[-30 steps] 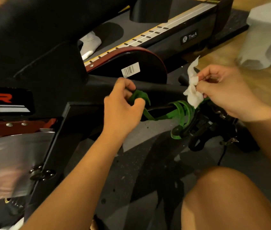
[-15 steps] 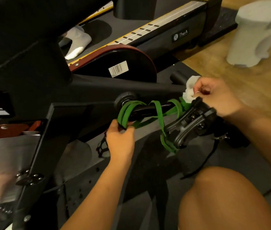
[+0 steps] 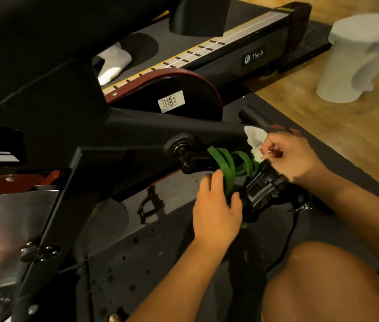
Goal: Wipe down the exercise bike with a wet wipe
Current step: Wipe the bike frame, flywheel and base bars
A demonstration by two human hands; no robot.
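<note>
The black exercise bike fills the left and centre of the view. Its crank arm sticks out to the right and ends in a black pedal. A green band is looped several times around the crank. My left hand grips the green band from below, just left of the pedal. My right hand pinches a crumpled white wet wipe against the crank end, just above the pedal.
A treadmill runs across the back, with a white-socked foot on its belt. A white paper towel roll stands on the wood floor at the upper right. My bare knee is at the lower right. A black cable trails under the pedal.
My left hand has slid right along the crank with the green band, bunching its loops nearer the pedal. My right hand with the wipe has come down from above onto the crank end.
</note>
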